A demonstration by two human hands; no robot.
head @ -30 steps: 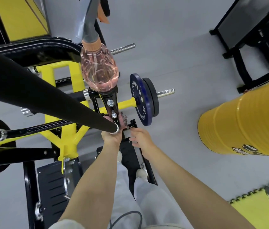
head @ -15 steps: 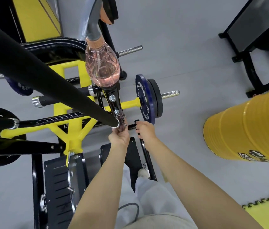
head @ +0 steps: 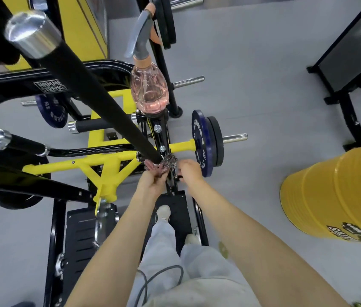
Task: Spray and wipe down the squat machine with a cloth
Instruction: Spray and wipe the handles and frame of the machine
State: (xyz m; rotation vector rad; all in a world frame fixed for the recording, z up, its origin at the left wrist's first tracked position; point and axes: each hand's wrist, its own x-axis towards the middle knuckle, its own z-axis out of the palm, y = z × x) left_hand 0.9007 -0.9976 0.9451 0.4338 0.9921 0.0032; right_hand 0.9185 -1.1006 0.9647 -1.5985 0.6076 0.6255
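I stand on the black footplate (head: 176, 204) of the yellow and black squat machine (head: 108, 160). My left hand (head: 150, 180) holds a striped cloth (head: 168, 163) against the lower end of a long black handle bar (head: 91, 85). Just to the right, my right hand (head: 189, 171) grips a black upright part of the frame. A clear spray bottle (head: 148, 91) with pink liquid and a grey trigger stands on top of the black post beyond my hands.
Blue and black weight plates (head: 206, 142) sit on the right sleeve, another blue plate (head: 52, 111) on the left. A yellow barrel (head: 339, 196) stands at right, black equipment (head: 352, 63) at the far right. Grey floor surrounds the machine.
The view has tilted up along the handle bar, showing its chrome end cap. Both hands stay at the bar's lower end, the left still working the cloth there.
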